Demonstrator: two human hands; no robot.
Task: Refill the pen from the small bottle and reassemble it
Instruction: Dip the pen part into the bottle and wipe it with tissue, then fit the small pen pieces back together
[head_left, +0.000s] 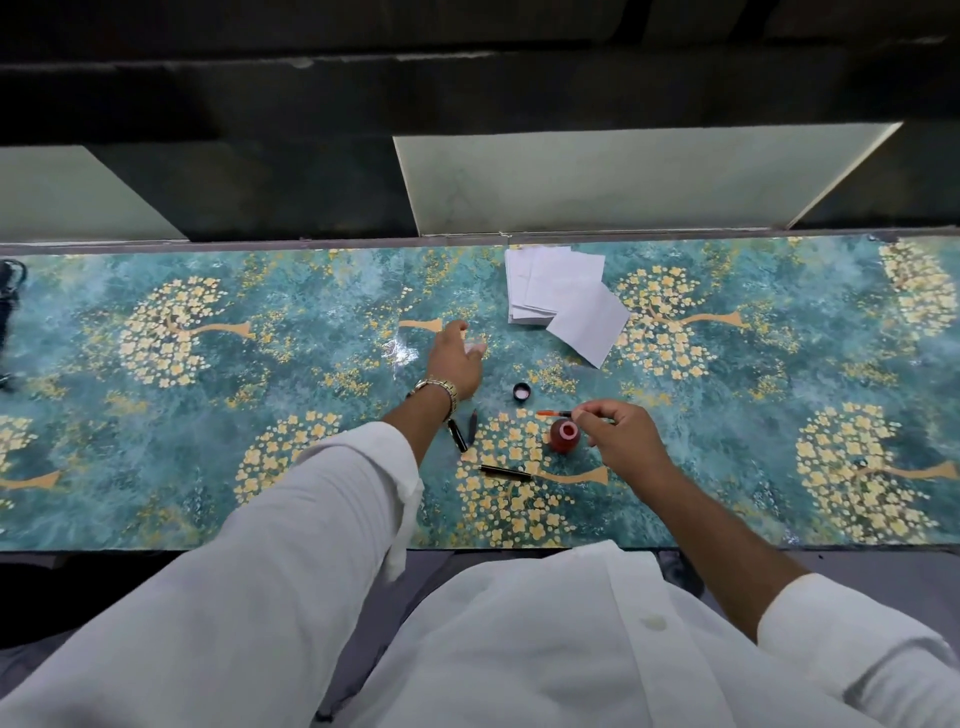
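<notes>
A small round bottle (564, 435) of red ink stands open on the patterned table. Its black cap (521, 391) lies a little beyond it. My right hand (621, 434) pinches a thin tube filled with red ink (553, 413), held level just above the bottle's mouth. My left hand (454, 361) reaches forward and touches a small clear object (477, 347) on the table; whether it grips it is unclear. Two dark pen parts (464, 432) lie beside my left wrist. Another black pen part (505, 472) lies near the bottle, towards me.
A loose stack of white paper squares (563, 299) lies at the back of the table (208, 467), right of my left hand. A dark strap-like object (9, 296) sits at the far left edge. A ledge runs behind the table.
</notes>
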